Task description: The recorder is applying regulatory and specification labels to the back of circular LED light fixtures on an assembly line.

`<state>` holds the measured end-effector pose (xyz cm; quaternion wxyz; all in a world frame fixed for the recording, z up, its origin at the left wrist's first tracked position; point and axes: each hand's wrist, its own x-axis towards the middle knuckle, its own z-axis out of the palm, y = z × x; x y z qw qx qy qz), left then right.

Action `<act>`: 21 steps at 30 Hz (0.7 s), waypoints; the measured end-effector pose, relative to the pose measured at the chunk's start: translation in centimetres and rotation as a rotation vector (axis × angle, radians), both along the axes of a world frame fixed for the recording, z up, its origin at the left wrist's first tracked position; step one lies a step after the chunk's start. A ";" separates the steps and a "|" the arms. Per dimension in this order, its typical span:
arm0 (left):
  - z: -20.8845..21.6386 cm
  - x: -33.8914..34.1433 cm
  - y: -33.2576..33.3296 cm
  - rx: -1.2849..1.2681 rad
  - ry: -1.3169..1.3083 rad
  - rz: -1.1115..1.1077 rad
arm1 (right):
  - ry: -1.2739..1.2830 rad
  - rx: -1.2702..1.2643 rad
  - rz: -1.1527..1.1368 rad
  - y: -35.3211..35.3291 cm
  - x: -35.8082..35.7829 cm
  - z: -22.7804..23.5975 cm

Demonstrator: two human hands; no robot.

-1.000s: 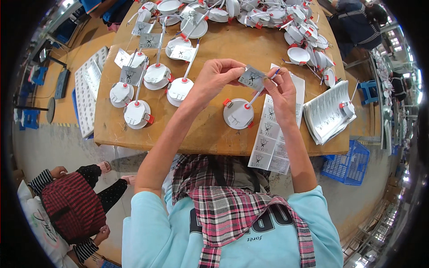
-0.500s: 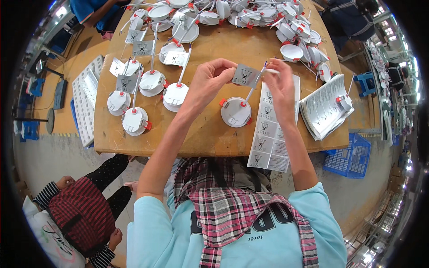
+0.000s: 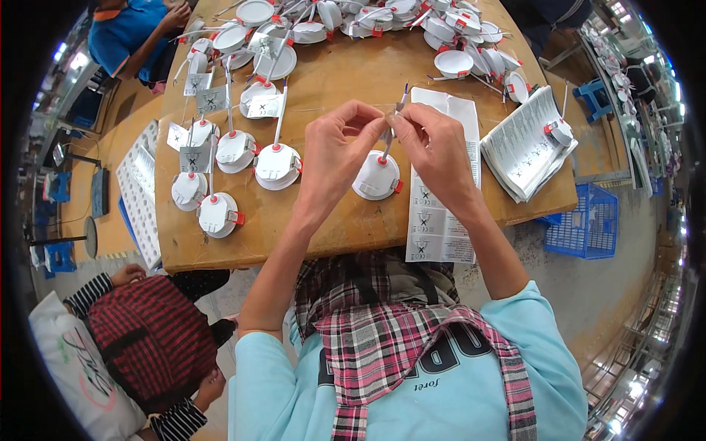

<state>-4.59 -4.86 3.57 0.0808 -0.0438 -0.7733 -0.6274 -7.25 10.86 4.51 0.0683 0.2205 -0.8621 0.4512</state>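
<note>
My left hand (image 3: 340,151) and my right hand (image 3: 435,147) meet above the table, both closed in a pinch. Between their fingertips is a small silver label, mostly hidden, at the cable (image 3: 384,145) of a round white downlight (image 3: 376,178). This light lies on the table with red clips at its rim, its cable rising to my fingers. Under my right hand and forearm lies a long label sheet (image 3: 443,233), overhanging the front edge. To the left, several similar downlights (image 3: 278,166) stand with silver labels (image 3: 194,159) hanging like flags from their cables.
The wooden table (image 3: 316,239) carries a heap of downlights (image 3: 454,64) at the far side. At right lies a stack of printed label sheets (image 3: 526,151) with a small light on it. A perforated white tray (image 3: 141,198) and a blue crate (image 3: 585,224) flank the table. Co-workers sit nearby.
My right hand has come left to meet my left hand at the cable. The label, spread flat between them before, is now mostly hidden in my fingertips. The whole view has shifted slightly.
</note>
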 end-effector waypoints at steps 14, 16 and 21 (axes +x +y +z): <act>-4.0 -3.7 -1.7 -0.263 -0.049 0.141 | -0.212 -0.058 0.040 5.4 0.0 -1.1; -4.3 -3.9 -1.6 -0.221 -0.064 0.085 | -0.264 -0.098 0.073 5.9 -0.1 -1.0; -4.9 -4.3 -1.4 -0.055 -0.092 -0.034 | -0.419 -0.390 0.245 7.1 -1.8 -1.8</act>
